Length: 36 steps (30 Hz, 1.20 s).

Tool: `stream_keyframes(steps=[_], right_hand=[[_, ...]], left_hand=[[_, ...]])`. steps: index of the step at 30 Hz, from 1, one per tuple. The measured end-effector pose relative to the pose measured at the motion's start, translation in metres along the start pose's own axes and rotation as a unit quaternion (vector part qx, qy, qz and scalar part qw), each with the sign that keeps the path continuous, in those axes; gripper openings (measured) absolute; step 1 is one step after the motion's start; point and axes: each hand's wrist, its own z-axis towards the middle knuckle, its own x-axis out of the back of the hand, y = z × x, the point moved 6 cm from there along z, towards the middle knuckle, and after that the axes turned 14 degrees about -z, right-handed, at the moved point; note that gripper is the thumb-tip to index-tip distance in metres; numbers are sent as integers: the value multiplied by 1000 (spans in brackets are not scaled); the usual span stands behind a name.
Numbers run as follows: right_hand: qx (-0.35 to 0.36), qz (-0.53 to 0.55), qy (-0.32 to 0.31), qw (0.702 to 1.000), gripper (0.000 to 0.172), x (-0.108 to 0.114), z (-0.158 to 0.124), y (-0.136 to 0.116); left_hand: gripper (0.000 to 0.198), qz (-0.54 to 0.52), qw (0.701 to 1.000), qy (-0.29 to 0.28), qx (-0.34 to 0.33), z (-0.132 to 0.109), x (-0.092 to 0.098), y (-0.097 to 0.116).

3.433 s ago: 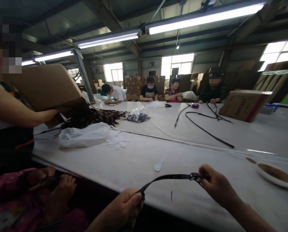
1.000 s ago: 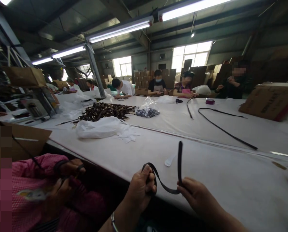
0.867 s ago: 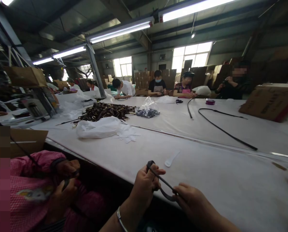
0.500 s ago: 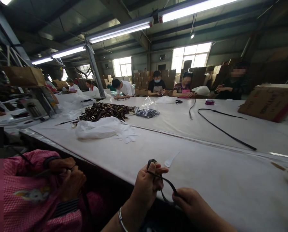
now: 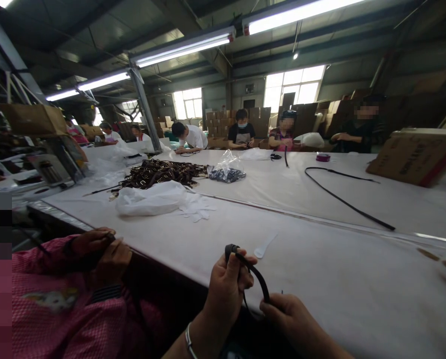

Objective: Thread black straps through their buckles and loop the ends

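My left hand (image 5: 225, 284) is closed around a black strap (image 5: 255, 273), pinching its looped end near the top of my fingers. From there the strap arcs over to my right hand (image 5: 292, 319), which grips its other part at the near edge of the white table (image 5: 320, 269). Both hands sit close together just over the table edge. A small white plastic spoon-shaped piece (image 5: 264, 246) lies on the table just beyond my left hand.
A person in a pink top (image 5: 58, 299) sits at my left, hands closed on a dark strap. A white bag (image 5: 151, 199), white gloves (image 5: 198, 212), a pile of brown straps (image 5: 163, 172), a long black strap (image 5: 342, 199) and a cardboard box (image 5: 417, 154) lie farther off. Several people work across the table.
The strap was stretched out between my hands; now my hands have drawn together and it is bent into a short arc. The person tipping a cardboard box at left is gone.
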Motion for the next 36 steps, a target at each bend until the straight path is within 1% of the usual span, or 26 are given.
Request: stream_keyframes(steps=[4,6,8,10,12,14,16,17,19,22,24,25,27,30,32,33,36], right_hand=[[-18,69,-6,997,33,-8,4,7],[-21,96,-13,995,34,-15,6,10],[-19,110,-21,994,34,-21,6,10],[-12,86,-15,996,33,-22,4,8],[9,22,8,1000,27,-14,0,4],[39,-41,23,998,22,-1,-5,-2],[58,-80,24,995,27,13,-9,-6],[55,-95,27,994,29,20,-11,-6],[33,-124,37,991,26,32,-12,-3],[-3,-175,73,982,16,42,-13,2],[0,-204,103,973,14,43,-15,2],[18,-216,115,969,14,42,-15,1],[81,-235,130,960,14,37,-18,-5],[184,-271,151,933,15,32,-22,-17],[230,-292,163,914,14,31,-26,-25],[248,-298,162,908,14,30,-27,-29],[277,-301,141,901,13,29,-32,-36]], left_hand=[[46,17,999,-8,-32,0,-2,1],[45,26,999,4,-39,1,-2,1],[45,40,998,28,-37,1,-1,0],[44,55,997,55,-28,1,2,1],[44,80,994,70,-16,2,5,4],[43,124,990,62,-4,4,8,10],[42,192,980,37,22,7,13,18],[42,230,972,22,41,7,15,21],[41,309,947,-9,85,7,22,28],[37,420,898,-45,124,4,30,41],[32,486,860,-66,143,1,32,47],[30,515,840,-78,154,-2,32,48],[24,558,804,-112,173,-7,29,47],[18,596,764,-165,184,-13,20,38],[15,603,752,-188,189,-15,14,31],[14,602,750,-195,191,-16,11,27],[14,577,764,-205,205,-17,8,18]])
